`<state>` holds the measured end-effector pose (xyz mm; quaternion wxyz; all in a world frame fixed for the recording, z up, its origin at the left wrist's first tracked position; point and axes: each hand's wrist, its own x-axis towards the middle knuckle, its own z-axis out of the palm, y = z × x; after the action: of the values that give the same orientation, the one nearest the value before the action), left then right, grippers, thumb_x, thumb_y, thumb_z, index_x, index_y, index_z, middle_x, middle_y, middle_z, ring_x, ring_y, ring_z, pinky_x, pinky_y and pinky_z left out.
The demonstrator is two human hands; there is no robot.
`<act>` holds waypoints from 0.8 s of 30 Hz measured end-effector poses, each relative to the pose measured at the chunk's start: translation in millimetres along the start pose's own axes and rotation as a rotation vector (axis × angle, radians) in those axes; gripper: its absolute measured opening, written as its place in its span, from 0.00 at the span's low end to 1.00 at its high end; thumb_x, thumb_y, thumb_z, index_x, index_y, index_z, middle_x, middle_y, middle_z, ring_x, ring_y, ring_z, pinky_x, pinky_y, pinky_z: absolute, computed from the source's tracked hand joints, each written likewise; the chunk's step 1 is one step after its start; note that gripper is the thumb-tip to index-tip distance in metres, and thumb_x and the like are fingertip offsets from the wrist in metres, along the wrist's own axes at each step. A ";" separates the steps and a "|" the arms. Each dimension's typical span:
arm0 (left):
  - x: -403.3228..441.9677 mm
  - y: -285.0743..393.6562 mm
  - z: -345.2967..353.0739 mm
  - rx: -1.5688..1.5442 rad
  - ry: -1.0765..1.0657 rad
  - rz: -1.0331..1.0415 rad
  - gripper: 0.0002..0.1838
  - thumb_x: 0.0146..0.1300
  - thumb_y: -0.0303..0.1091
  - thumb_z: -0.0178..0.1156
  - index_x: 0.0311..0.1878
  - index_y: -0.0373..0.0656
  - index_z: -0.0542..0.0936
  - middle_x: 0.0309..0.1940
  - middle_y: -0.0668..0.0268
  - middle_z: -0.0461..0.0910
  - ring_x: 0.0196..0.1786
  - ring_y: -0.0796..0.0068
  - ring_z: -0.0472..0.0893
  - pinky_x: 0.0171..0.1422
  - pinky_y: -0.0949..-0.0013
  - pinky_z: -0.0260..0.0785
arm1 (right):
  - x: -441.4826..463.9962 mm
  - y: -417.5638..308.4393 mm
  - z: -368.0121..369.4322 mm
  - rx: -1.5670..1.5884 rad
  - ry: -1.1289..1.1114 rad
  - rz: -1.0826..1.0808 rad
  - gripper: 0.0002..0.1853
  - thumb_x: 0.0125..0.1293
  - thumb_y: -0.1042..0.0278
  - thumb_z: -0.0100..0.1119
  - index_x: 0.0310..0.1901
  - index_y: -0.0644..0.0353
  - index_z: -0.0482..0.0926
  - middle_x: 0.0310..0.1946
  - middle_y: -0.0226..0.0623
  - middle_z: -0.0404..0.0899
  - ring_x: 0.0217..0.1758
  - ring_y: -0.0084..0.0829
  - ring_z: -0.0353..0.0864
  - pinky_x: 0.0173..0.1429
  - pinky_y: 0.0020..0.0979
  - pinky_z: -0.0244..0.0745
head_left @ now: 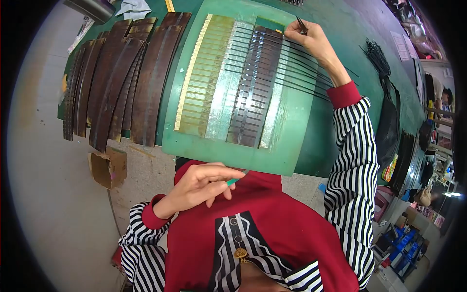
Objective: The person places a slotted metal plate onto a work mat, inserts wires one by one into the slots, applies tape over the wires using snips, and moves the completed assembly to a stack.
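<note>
Head view, looking down on a pale green board (296,126) laid over a darker green tabletop (316,151), reaching to the near table edge. On the board, set side by side from left to right: a yellowish slotted plate (197,97), a silvery band (221,107), then a dark slotted plate (253,97). Across that dark plate, several thin black strands (304,80), running out rightward past the board's right edge.

Grips a dark pointed tool (301,25) in the right hand (316,43), at the dark plate's far right corner, points turned away from the body. Cannot tell about any strand caught in those fingers too. Pinches a green-handled tool (232,182) between thumb and forefinger of the left hand (202,187), close to the board's near edge, well apart from the strands.

To the left, only a narrow gap before the overlapping brown plates (158,78), some overhanging the near table edge beside a cardboard box (111,170). To the right, more room: bare board beside the dark plate's near half, then bare tabletop. Farther right, a black bundle (377,58) and a black bag (388,121).
</note>
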<state>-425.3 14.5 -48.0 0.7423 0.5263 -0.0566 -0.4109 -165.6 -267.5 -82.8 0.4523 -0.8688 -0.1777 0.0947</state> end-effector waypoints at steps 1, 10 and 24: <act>2.6 -1.3 -0.7 -0.001 -0.001 -0.003 0.24 0.66 0.42 0.46 0.56 0.33 0.72 0.35 0.60 0.74 0.35 0.75 0.78 0.21 0.82 0.67 | 0.8 -0.7 3.0 0.010 0.007 0.011 0.09 0.59 0.67 0.58 0.31 0.66 0.75 0.27 0.25 0.73 0.31 0.16 0.68 0.37 0.20 0.63; 15.1 -12.3 -8.0 0.071 -0.045 -0.050 0.16 0.65 0.33 0.48 0.52 0.36 0.76 0.33 0.64 0.75 0.33 0.79 0.79 0.23 0.82 0.68 | 5.8 2.6 12.0 0.031 0.063 0.027 0.09 0.57 0.68 0.60 0.29 0.66 0.76 0.23 0.27 0.73 0.27 0.16 0.68 0.32 0.22 0.65; 23.5 -14.8 -15.0 0.112 -0.093 -0.039 0.14 0.65 0.31 0.48 0.48 0.38 0.79 0.31 0.65 0.75 0.32 0.79 0.79 0.30 0.80 0.70 | 15.2 5.0 6.2 -0.241 -0.060 0.009 0.10 0.58 0.66 0.58 0.29 0.63 0.69 0.19 0.25 0.63 0.25 0.19 0.61 0.31 0.25 0.60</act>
<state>-410.3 8.2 -75.1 0.7001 0.5483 -0.1033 -0.4456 -152.5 -259.5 -90.5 0.3385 -0.9145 -0.1974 0.1003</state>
